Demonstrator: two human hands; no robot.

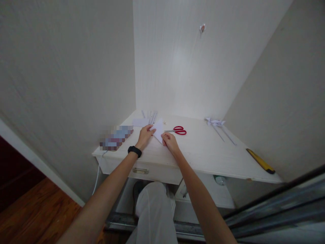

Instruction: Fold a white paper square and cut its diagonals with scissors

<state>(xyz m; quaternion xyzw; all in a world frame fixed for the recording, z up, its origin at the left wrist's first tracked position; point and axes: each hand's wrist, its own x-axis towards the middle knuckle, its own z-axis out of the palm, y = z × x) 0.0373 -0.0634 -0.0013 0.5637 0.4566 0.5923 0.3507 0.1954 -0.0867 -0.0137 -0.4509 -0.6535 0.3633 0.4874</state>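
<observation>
A folded piece of white paper [158,130] with a triangular outline is held just above the desk, between both hands. My left hand [145,135], with a black band on its wrist, pinches the paper's left side between thumb and fingers. At the lower right corner, the fingertips of my right hand [169,140] close on the same paper. Red-handled scissors [179,130] lie right behind my right hand, blades pointing left. Beyond my left hand are a flat white paper sheet [140,122] and several thin sticks [153,117].
White paper pinwheels [214,122] on sticks lie at the back right of the white desk [203,149]. A yellow-and-black utility knife [261,161] rests near the right wall. A blurred-out phone-like device [116,138] with a white cable [97,173] sits at the left edge.
</observation>
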